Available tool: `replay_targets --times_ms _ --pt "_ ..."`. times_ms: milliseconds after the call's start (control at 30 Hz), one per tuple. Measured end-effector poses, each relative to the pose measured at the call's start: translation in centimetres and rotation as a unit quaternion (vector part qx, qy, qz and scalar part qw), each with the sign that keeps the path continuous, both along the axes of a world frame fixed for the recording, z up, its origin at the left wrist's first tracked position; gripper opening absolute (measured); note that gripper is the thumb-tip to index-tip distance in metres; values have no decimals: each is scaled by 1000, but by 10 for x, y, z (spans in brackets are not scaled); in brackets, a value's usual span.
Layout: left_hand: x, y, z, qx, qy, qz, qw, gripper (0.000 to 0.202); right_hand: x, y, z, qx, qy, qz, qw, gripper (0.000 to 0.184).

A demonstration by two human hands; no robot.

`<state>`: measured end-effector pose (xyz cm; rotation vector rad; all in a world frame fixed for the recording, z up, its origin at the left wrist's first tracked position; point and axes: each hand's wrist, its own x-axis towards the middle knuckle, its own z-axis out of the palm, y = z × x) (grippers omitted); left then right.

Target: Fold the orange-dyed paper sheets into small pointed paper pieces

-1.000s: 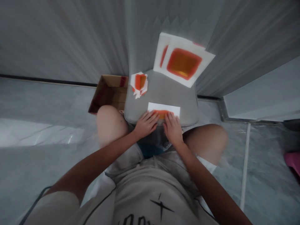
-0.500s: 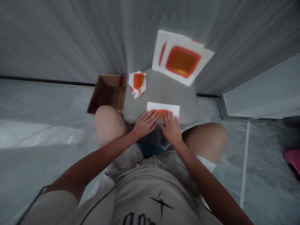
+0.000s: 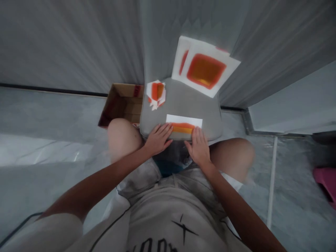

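A folded white sheet with an orange band point(image 3: 183, 124) lies on the near part of a grey chair seat point(image 3: 183, 101). My left hand point(image 3: 157, 139) lies flat at the sheet's left end, fingers stretched out and pressing on it. My right hand point(image 3: 199, 147) rests flat at the sheet's right end, fingers extended, touching its near edge. Neither hand grips anything. A small pile of folded orange and white pieces point(image 3: 155, 93) sits at the seat's far left corner. Flat white sheets with orange squares point(image 3: 204, 68) lean at the back of the seat.
An open cardboard box point(image 3: 119, 105) stands on the floor left of the chair. My bare knees flank the seat's front edge. Grey curtain-like walls rise behind. A pink object point(image 3: 327, 182) lies at the far right on the marbled floor. A white strip point(image 3: 271, 182) runs along the floor.
Both hands have slid apart along the folded sheet, the right one further right, so more of the orange band shows between them.
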<state>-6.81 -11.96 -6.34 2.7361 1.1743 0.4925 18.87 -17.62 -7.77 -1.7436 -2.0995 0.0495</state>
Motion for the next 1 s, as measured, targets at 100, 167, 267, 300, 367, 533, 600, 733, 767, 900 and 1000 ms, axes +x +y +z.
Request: replay_targets --times_ms 100,167,267,300,367,533,600,733,767,900,1000 --pt "0 0 -3 -2 -6 -2 1000 64 -22 -4 15 47 16 -42 998 80" --pt "-2 1 -5 -1 -5 -8 1000 64 -48 -2 25 54 15 -10 998 82" --pt "-6 2 -9 0 -2 -21 1000 66 -86 6 28 17 26 46 998 80" --pt "-7 3 -10 0 1 -23 1000 67 -94 10 25 -2 30 56 998 78" --pt "-7 2 -9 0 11 -22 1000 69 -97 18 15 -36 28 74 996 75" --pt "-4 1 -1 -4 31 -13 999 69 -37 14 -6 -38 -18 90 995 72" --pt "-3 0 2 -8 34 -10 999 69 -8 5 -7 -25 -35 32 999 67" --pt "0 -3 4 -19 53 12 998 71 18 -7 -5 -31 -62 -41 997 65" --pt "-1 -4 4 -23 58 25 998 72 18 -8 -5 -38 -64 -48 996 67" --pt "-4 -6 7 -32 69 67 995 73 9 -4 -1 -51 -54 -52 996 72" --pt "-2 -8 10 -37 63 83 994 75 6 -3 -1 -46 -36 -58 997 73"
